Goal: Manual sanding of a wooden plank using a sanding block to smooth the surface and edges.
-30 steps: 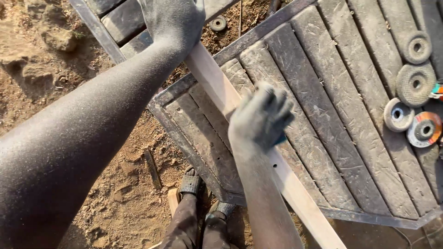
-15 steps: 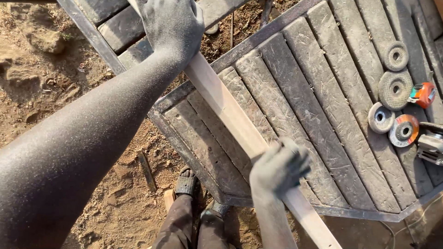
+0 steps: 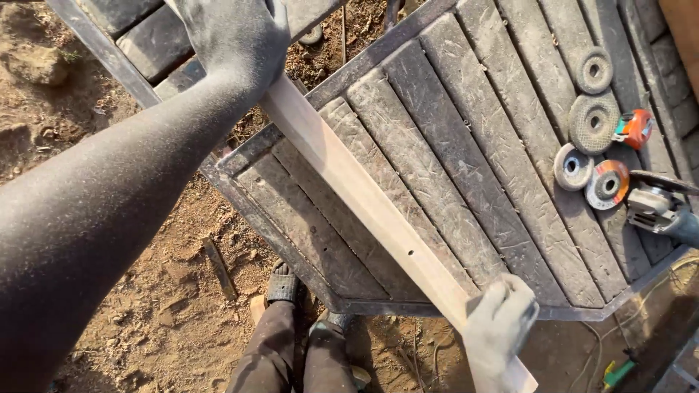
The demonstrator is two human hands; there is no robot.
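While low sun rakes across bare, lumpy brown earth [image 3: 145, 306], a weathered counter [image 3: 510, 218] of grey, scratched wooden slats in a dark metal frame fills most of the view, with a second slatted panel [image 3: 138, 36] just beyond a gap at the upper left. On the counter's right side lie four round grinding discs [image 3: 593, 120], an orange tape measure [image 3: 635, 129] just beside them, and an angle grinder [image 3: 659, 207] at the right edge. Dusty dark trousers and shoes [image 3: 287, 342] show below the counter's near edge. A long, pale, freshly cut wooden strip [image 3: 364, 200] lies diagonally across the slats, running from the upper left down to the lower right; it is flat, narrow, smooth, much lighter than the grey boards, and has a small dark hole partway along. Both hands wear grey, dust-coated gloves. The left hand [image 3: 233, 36], at the end of an outstretched, dust-speckled arm, is closed down over the strip's far end near the gap between the panels. The right hand [image 3: 502, 331] is curled around the strip's near end, which juts past the counter's lower edge.
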